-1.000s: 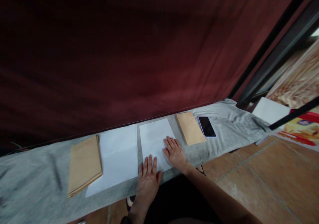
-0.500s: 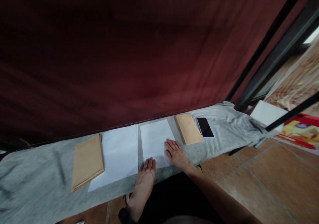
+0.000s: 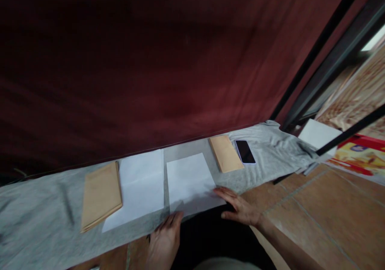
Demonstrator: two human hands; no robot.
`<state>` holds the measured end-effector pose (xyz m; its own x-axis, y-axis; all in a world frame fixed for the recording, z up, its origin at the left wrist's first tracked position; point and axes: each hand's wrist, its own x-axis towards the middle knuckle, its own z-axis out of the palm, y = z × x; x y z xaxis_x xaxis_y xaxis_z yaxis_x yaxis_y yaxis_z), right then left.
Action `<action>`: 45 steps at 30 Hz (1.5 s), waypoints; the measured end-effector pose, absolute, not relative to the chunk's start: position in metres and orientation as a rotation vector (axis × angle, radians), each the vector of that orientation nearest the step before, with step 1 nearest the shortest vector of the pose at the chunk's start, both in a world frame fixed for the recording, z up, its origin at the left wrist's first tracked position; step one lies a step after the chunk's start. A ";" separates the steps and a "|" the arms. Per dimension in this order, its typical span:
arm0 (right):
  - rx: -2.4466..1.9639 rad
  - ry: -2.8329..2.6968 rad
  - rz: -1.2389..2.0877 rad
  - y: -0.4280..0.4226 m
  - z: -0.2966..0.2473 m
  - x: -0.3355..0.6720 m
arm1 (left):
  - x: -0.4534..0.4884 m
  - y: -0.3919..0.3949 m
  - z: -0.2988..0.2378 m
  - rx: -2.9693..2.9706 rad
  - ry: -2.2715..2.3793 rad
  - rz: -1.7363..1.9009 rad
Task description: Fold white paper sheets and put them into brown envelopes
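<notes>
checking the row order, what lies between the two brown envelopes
Head view: between the left envelope and the right envelope lie the left white sheet and the right white sheet, side by side.

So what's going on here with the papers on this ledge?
A person has both bare hands at a white sheet on a ledge covered with grey cloth. The left hand is at its near left corner and the right hand at its near right corner, where the sheet reaches the ledge's front edge. Whether the fingers grip it is unclear. Untouched nearby: a second white sheet, the left brown envelope, the right brown envelope and a phone.
</notes>
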<state>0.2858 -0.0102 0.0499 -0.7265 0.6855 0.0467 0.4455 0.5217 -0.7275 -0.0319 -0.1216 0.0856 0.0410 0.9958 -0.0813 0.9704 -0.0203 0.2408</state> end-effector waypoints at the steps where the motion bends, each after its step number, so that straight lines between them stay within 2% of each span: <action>1: -0.905 -2.452 0.974 -0.010 0.050 0.286 | -0.033 -0.123 0.085 2.081 2.020 0.201; 5: -0.880 -2.408 0.828 -0.003 0.042 0.276 | -0.046 -0.123 0.076 2.040 2.005 0.414; 13: -0.943 -2.169 0.968 0.010 0.037 0.255 | -0.093 -0.086 0.041 1.687 1.864 0.876; 28: -0.812 -2.406 0.892 0.023 0.037 0.264 | -0.094 -0.089 0.043 2.158 1.693 0.577; 38: -1.249 -2.067 1.050 0.038 0.048 0.237 | -0.080 -0.060 0.064 1.371 1.893 0.839; 45: -1.489 -1.960 0.835 0.058 0.038 0.204 | -0.077 -0.041 0.068 1.418 2.111 0.844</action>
